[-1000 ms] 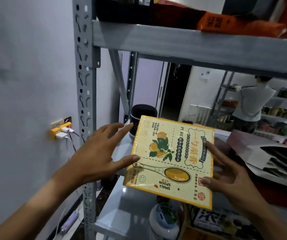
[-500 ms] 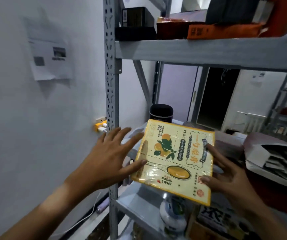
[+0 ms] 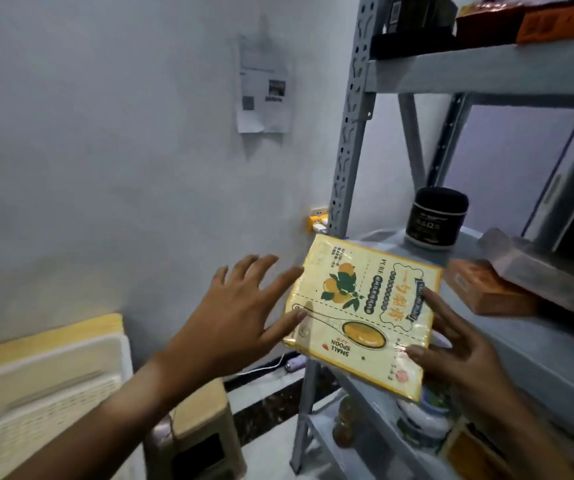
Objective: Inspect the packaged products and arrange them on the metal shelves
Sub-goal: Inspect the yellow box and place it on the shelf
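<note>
A flat yellow packaged product with fruit and spoon artwork and the words "SMALL SPOON" hangs tilted in the air in front of the grey metal shelf. My left hand has straight, spread fingers, and its thumb presses the pack's left edge. My right hand holds the right edge, with the thumb on the front face and the index finger along the side. The pack's back is hidden.
A black jar and an orange box sit on the middle shelf. Dark and orange packs fill the upper shelf. Jars stand on the lower shelf. A white basket and a beige stool are at lower left.
The view has swung left toward the wall, so the shelf now sits at the right. Both hands keep the same hold on the yellow pack.
</note>
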